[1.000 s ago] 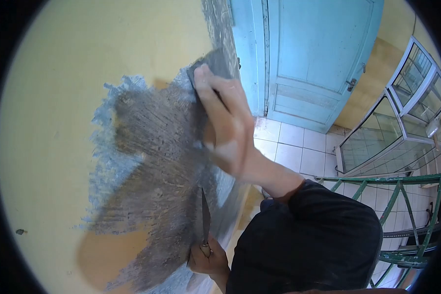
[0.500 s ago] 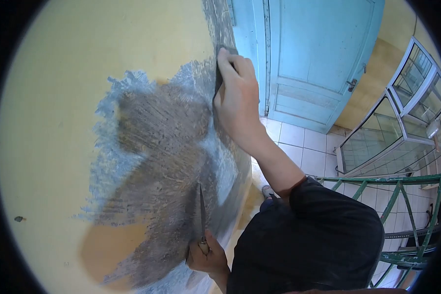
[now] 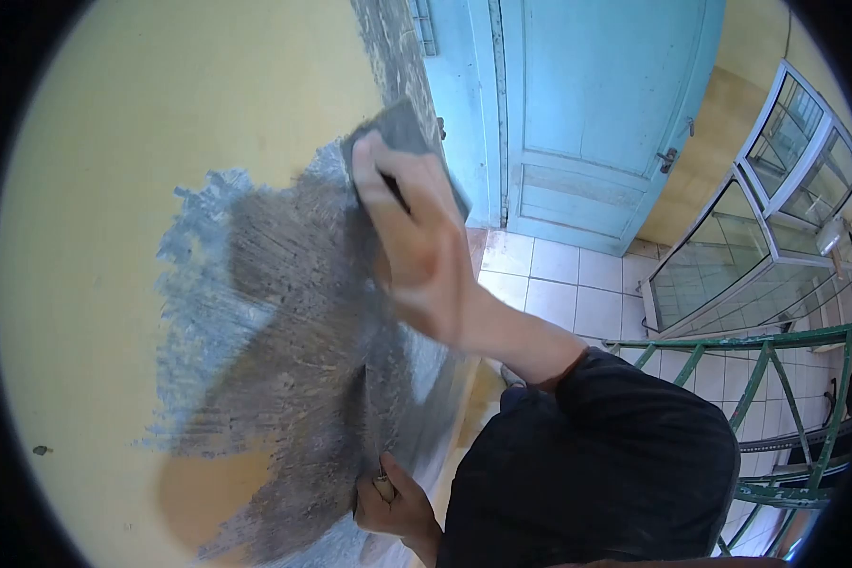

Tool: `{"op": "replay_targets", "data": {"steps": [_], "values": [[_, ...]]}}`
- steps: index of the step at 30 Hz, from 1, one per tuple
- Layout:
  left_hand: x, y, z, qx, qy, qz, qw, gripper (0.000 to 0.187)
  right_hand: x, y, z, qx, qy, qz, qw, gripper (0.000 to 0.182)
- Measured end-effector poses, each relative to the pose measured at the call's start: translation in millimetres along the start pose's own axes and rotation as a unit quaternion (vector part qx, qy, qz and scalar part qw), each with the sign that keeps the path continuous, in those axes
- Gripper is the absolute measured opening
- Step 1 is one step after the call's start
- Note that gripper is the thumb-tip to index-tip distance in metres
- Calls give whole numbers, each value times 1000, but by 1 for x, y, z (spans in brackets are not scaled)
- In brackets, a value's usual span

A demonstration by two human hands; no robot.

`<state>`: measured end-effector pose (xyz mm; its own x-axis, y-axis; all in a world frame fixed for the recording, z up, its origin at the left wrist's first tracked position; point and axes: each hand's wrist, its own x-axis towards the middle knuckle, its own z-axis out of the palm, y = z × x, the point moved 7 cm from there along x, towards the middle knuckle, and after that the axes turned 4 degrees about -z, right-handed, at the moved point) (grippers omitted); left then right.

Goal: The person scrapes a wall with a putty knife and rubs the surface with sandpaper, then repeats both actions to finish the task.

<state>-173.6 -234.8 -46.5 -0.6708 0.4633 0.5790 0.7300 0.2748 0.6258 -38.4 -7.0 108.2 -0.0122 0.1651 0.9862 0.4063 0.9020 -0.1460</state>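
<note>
My right hand (image 3: 421, 222) grips a flat grey rectangular scraper (image 3: 395, 125), its fingers pressed together on the plate. The hand and plate are slightly blurred, over the upper right part of a rough grey putty patch (image 3: 293, 256) on the yellow wall (image 3: 95, 237). Lower down, my left hand (image 3: 393, 502) is closed around the pale handle of a putty knife (image 3: 373, 417), close to the wall. Its narrow-looking blade points up, seen nearly edge-on against the grey patch. Thinner, bluish-grey smears (image 3: 199, 312) border the patch on the left.
Right of the wall's edge stands a light blue door (image 3: 596, 114) above white floor tiles (image 3: 551, 284). A glazed metal frame (image 3: 719, 256) leans at the far right. Green metal bars (image 3: 757, 388) are beside my black sleeve (image 3: 644, 407). A small dark spot (image 3: 42, 451) marks the wall.
My right hand has moved left and a little down from the wall's edge, turning the scraper so more of its face shows. My left hand keeps the putty knife almost in place.
</note>
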Motion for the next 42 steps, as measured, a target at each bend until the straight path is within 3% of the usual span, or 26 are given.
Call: {"op": "replay_targets", "data": {"steps": [1, 3, 5, 9, 12, 15, 18, 21, 23, 25, 27, 28, 29, 31, 32, 37, 39, 40, 41, 42], "values": [[0, 1, -3, 3, -2, 0, 1000, 37, 3, 12, 0, 0, -1, 3, 1000, 63], [0, 4, -3, 37, -40, 3, 999, 35, 8, 47, 2, -106, -44, 102, 988, 59], [0, 6, -6, 26, -39, 4, 999, 34, 10, 47, 4, -121, -35, 104, 987, 56], [1, -2, -1, -30, -11, -13, 999, 40, 6, 7, 5, 4, -88, 119, 989, 53], [3, 2, -3, -27, -22, -25, 999, 40, 8, 37, 5, -98, -46, 88, 990, 53], [4, 7, -5, -16, -17, -5, 1000, 39, 15, 41, 3, -106, -66, 106, 986, 53], [4, 4, -3, -12, -11, -10, 1000, 37, 8, 10, 1, -17, -85, 147, 985, 54], [1, -4, 0, -14, -13, -16, 1000, 36, 5, 35, 11, 12, -65, 84, 994, 54], [0, -4, -3, -6, -24, -23, 999, 35, 12, 60, 4, -129, -49, 111, 984, 49], [2, -3, -1, -3, -32, -26, 999, 35, 22, 43, 1, -145, -60, 110, 981, 42], [3, 1, -1, -10, -11, -2, 1000, 34, 13, 22, 8, 37, -127, 285, 949, 38], [4, 3, 0, -10, -10, -1, 1000, 34, 12, -12, -2, -52, -12, 45, 998, 37], [4, 3, -1, -12, -21, -13, 1000, 34, 3, -3, 1, -51, -12, 46, 998, 37], [3, 1, -2, -10, -33, -27, 999, 33, 4, 30, 10, 7, -75, 182, 980, 41], [4, 3, -2, -6, -32, -16, 999, 33, 10, 37, 7, -116, -57, 104, 986, 47], [3, 5, -1, -18, -19, -11, 1000, 33, 11, 17, 7, -12, -65, 164, 984, 46], [2, 1, 0, -6, -26, -23, 999, 34, -2, -9, 5, -45, 34, -12, 998, 50], [2, -1, 1, -5, -28, -24, 999, 34, 10, 17, 10, 56, -80, 147, 984, 49], [1, -3, 1, -5, -25, -19, 1000, 34, 12, 38, 13, 112, -178, 312, 927, 48], [-1, -5, 0, -5, -22, -15, 1000, 34, 14, 55, 10, -16, -122, 210, 970, 42]]}}
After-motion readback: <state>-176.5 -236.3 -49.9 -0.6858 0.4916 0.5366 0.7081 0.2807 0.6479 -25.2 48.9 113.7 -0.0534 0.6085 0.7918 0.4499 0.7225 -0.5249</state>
